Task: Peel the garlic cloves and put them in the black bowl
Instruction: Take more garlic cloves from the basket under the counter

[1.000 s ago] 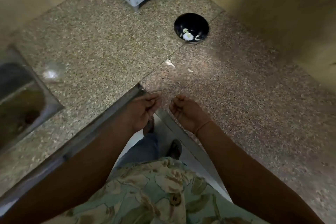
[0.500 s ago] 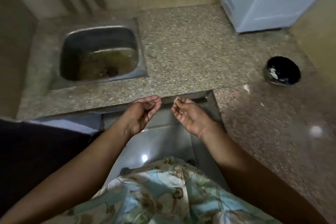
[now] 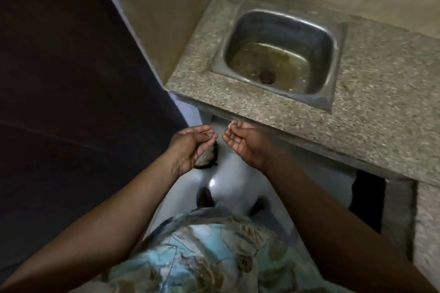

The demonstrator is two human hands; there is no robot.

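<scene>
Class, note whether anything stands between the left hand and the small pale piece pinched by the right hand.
Nothing visible does: only an open gap separates the left hand from the small pale piece that the right hand pinches.

Steel sink point(image 3: 273, 28) set in speckled stone counter point(image 3: 381, 93), pale glossy floor point(image 3: 238, 173).

On my feed, both bare forearms reach forward and converge, hands close together, not touching. Left hand point(image 3: 192, 144) palm turned inward, fingers curled toward the thumb; whether it holds anything I cannot tell. Right hand point(image 3: 246, 144) palm up, thumb and forefinger pinching a small pale scrap point(image 3: 230, 125)
</scene>
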